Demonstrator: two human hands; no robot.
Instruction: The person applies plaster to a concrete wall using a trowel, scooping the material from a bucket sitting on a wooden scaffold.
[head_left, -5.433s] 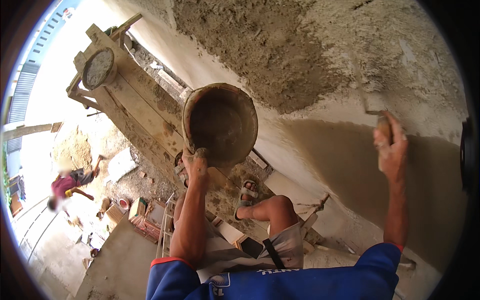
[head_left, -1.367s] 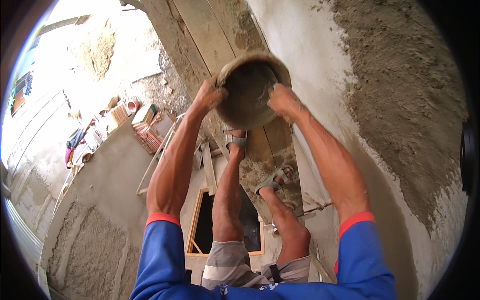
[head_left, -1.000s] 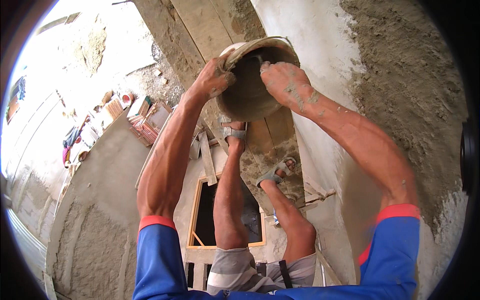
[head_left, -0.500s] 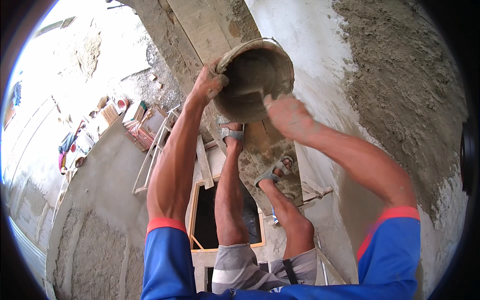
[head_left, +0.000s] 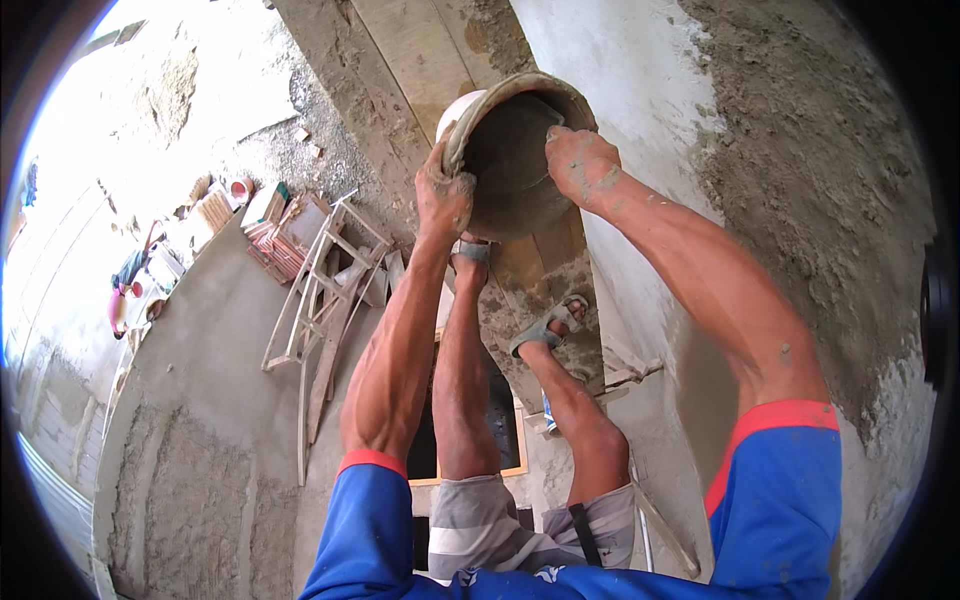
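A mortar-caked round bucket [head_left: 510,170] is tilted toward me at arm's length, its dark inside showing. My left hand [head_left: 443,192] grips its near left rim. My right hand [head_left: 580,165], smeared with mortar, reaches over the right rim with its fingers inside the bucket; whether it holds a tool there is hidden. Both forearms are bare, with blue sleeves and red cuffs. My legs and sandalled feet [head_left: 545,325] stand on a wooden scaffold plank [head_left: 420,60] beside the wall.
A wall [head_left: 800,170] on the right carries rough wet plaster over a smoother pale part. Far below lie a wooden ladder frame [head_left: 320,300], stacked bricks [head_left: 280,225] and a person in red [head_left: 122,300] on the ground. A framed opening [head_left: 500,440] sits under my legs.
Earlier my right hand worked a trowel on the wall while the left held the bucket. Over the last second the right hand went from the rim into the bucket, which tilted more toward me.
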